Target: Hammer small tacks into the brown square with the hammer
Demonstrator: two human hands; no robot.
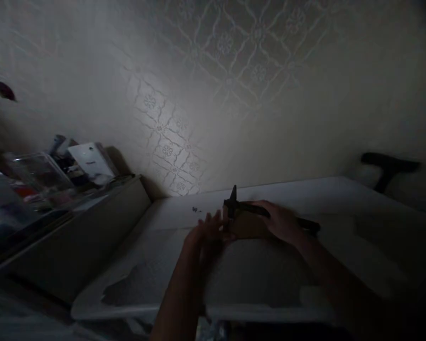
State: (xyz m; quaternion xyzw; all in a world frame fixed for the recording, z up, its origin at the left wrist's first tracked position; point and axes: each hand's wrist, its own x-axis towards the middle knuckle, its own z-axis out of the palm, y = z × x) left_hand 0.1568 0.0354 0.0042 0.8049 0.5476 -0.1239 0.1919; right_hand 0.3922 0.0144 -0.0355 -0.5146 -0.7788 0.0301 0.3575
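Observation:
My right hand is closed around the dark handle of a hammer. The hammer's head is at the left, over the near-left end of a brown wooden board on the table. At that same end, right below the hammer's head, is my left hand. Its thumb and a finger come together at the board's edge, while the other fingers stand raised. Dimness and blur hide what is pinched there. Small dark bits, perhaps nails, lie on the table beyond my left hand.
The white table has a worn grey patch near its front edge. A cabinet on the left carries a white box, a clear plastic case and clutter. A dark T-shaped object stands at the right. A patterned wall rises behind.

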